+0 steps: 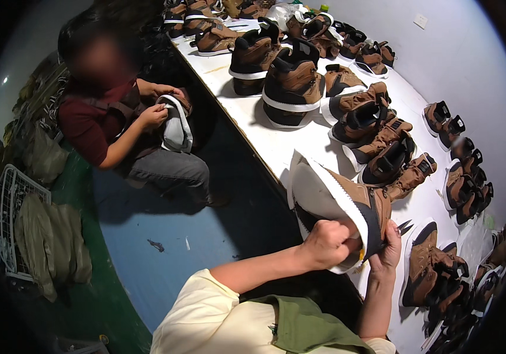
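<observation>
A brown and black shoe upper (377, 206) with a white, zigzag-stitched edge is tilted over the table's near edge, its pale underside turned to the left. My right hand (388, 248) grips it from the right, by the black heel part. Against the pale underside my left hand (327, 243) is closed, with its fingertips partly hidden. A small yellow bit shows just beside those fingers; I cannot make out what it is. Dark pointed blades (405, 227) show beside my right hand; whether they lie on the table or in the hand I cannot tell.
The white table (223, 82) carries many brown and black shoes (293, 82), with more (433, 265) at its right. Across the table's left edge a seated person (99, 118) works on another shoe piece (176, 127). A white wire basket (14, 218) with cloth stands at left.
</observation>
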### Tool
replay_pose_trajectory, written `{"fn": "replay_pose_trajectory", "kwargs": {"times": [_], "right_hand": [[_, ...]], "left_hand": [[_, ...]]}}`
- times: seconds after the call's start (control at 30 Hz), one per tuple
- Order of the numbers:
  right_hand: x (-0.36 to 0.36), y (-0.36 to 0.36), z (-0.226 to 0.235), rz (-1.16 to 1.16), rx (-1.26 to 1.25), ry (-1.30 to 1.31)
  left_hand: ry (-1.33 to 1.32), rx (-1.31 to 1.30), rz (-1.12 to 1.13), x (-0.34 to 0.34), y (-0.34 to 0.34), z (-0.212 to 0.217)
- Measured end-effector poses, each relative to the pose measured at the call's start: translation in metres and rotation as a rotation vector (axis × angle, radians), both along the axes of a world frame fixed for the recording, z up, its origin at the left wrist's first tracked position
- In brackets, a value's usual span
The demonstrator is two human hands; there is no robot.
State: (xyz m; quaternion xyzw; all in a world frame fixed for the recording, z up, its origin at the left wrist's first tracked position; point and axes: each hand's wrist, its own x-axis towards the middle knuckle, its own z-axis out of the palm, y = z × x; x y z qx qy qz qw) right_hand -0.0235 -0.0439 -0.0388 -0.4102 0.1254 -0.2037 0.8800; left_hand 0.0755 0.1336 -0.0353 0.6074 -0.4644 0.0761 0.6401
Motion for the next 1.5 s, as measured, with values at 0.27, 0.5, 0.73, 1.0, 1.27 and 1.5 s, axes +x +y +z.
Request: {"fn": "replay_pose_trajectory", "kwargs": {"times": [0.27,0.5,0.73,1.0,1.27,1.5], "right_hand": [[0.014,0.023,0.001,-0.034,0.115,0.109],[0.016,0.007,-0.017,0.076,0.328,-0.064],[0.004,0.006,-0.027,0.134,0.426,-0.031],[-0.003,0.008,-0.038,0.197,0.162,-0.023],[0.001,0.013,-0.026,0.172,0.057,0.129],[-0.001,0.013,-0.022,0.149,-0.058,0.18]], "left_hand": [[-0.147,0.148,0.143,0.008,0.011,0.024],[-0.301,0.18,0.106,0.019,-0.002,0.036],[-0.55,0.282,0.081,0.019,-0.003,0.042],[-0.383,0.326,0.039,0.03,0.004,0.023],[0.08,0.322,-0.008,0.047,0.002,-0.032],[-0.315,0.505,-0.168,0.055,-0.003,0.007]]}}
